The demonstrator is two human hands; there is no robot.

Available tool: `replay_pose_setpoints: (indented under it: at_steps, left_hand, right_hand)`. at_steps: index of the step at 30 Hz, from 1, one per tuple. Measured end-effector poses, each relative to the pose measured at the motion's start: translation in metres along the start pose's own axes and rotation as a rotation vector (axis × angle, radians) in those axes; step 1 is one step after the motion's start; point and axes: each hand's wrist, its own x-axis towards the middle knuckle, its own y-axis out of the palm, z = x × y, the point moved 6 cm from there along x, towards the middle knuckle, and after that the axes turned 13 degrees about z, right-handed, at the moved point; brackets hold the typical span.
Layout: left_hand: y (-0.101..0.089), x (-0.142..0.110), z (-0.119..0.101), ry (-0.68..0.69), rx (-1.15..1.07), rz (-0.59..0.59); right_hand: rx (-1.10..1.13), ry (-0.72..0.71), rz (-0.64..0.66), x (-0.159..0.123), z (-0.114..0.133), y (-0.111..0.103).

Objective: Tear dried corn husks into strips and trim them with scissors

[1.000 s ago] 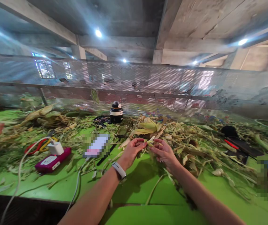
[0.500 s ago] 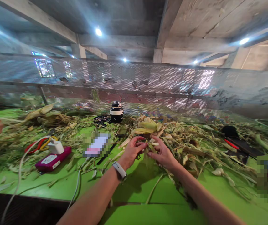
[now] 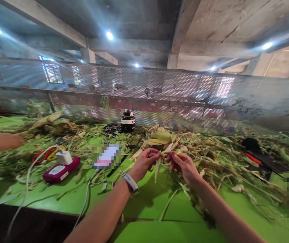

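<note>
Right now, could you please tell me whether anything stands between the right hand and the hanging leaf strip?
Nothing visible does: the right hand is at the leaf strip pinched in the left hand, and loose husks lie beyond.

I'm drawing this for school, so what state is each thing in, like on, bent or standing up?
Left hand: fingertips pinched on the leaf strip
Right hand: fingers bent, at the strip; grip unclear
Leaf strip: one end dangling
Wristband: worn on left wrist
Bottle: upright
White plug: seated on the purple block
Phone: lying down, screen pixelated
Ceiling lamp: lit
</note>
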Motion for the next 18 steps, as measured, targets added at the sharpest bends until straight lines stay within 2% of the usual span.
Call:
replay_pose_setpoints:
  at_steps: [3,5,11,18]
  left_hand:
    - [0.002,0.001,0.000,0.008,0.001,0.024]
    - [0.004,0.001,0.000,0.012,0.008,0.041]
    - [0.005,0.000,0.007,-0.042,0.094,0.071]
    - [0.004,0.001,0.004,0.024,0.081,0.084]
  right_hand:
    - [-0.211,-0.165,-0.122,0.000,0.012,-0.008]
    - [-0.273,-0.243,-0.184,-0.002,0.018,-0.010]
    - [-0.204,-0.095,-0.151,-0.001,0.006,-0.010]
    - [-0.297,-0.126,-0.157,0.001,0.004,-0.009]
